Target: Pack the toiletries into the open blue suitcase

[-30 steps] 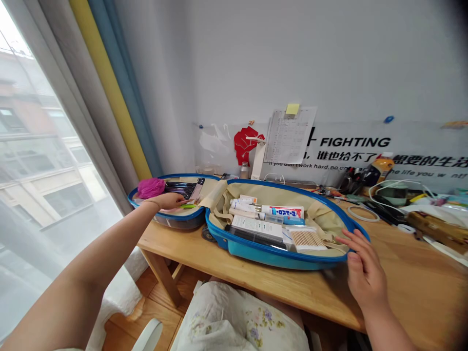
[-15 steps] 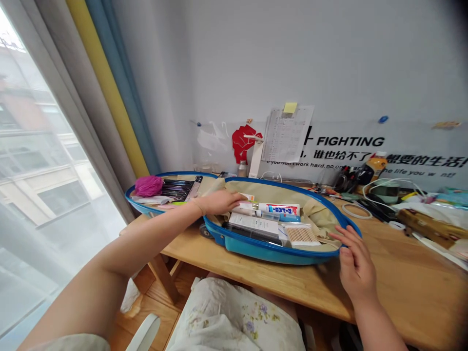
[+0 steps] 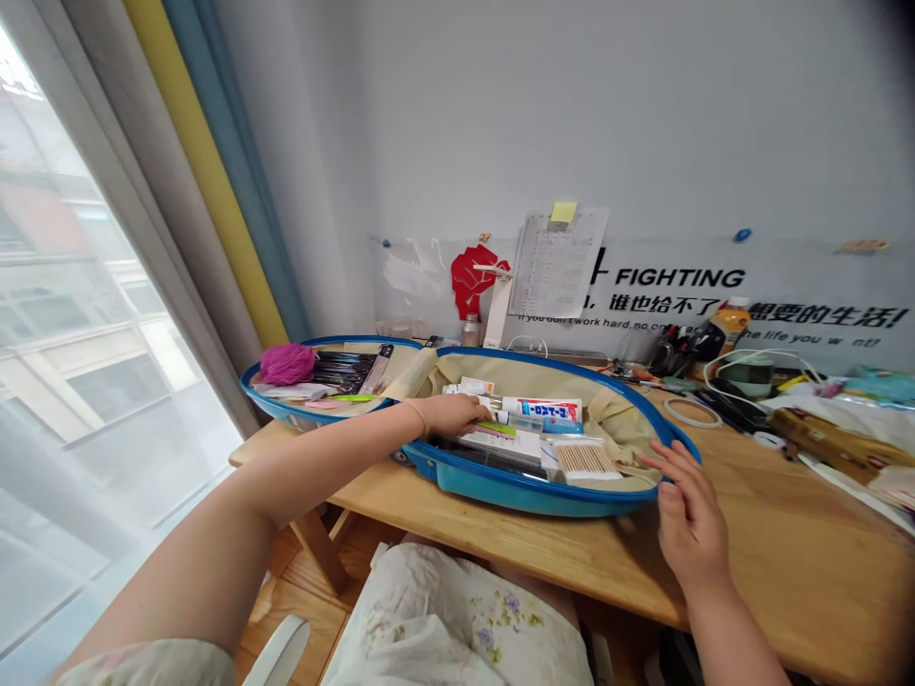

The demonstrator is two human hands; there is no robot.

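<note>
An open blue suitcase lies on the wooden desk (image 3: 572, 562), its right half (image 3: 543, 497) packed with toiletries: a toothpaste box (image 3: 541, 410), a long white box (image 3: 511, 446) and a pack of cotton swabs (image 3: 586, 460). My left hand (image 3: 450, 414) reaches into this half with its fingers closed on a thin green and pink packet (image 3: 497, 429) that lies over the white box. My right hand (image 3: 682, 514) rests on the suitcase's right rim, fingers apart, holding nothing. The left half (image 3: 286, 410) holds a pink bath puff (image 3: 287, 363) and dark brushes (image 3: 343, 367).
Clutter covers the desk's right side: an orange bottle (image 3: 727, 321), a green mug (image 3: 756, 373), a tape ring (image 3: 684, 412), cables. A paper sheet (image 3: 558, 264) hangs on the wall. Curtains (image 3: 200, 171) and a window stand at the left. A flowered cushion (image 3: 457, 619) lies on my lap.
My left hand has moved from the suitcase's left half to its right half, and the green and pink packet now lies on the white box. The right hand has stayed on the rim.
</note>
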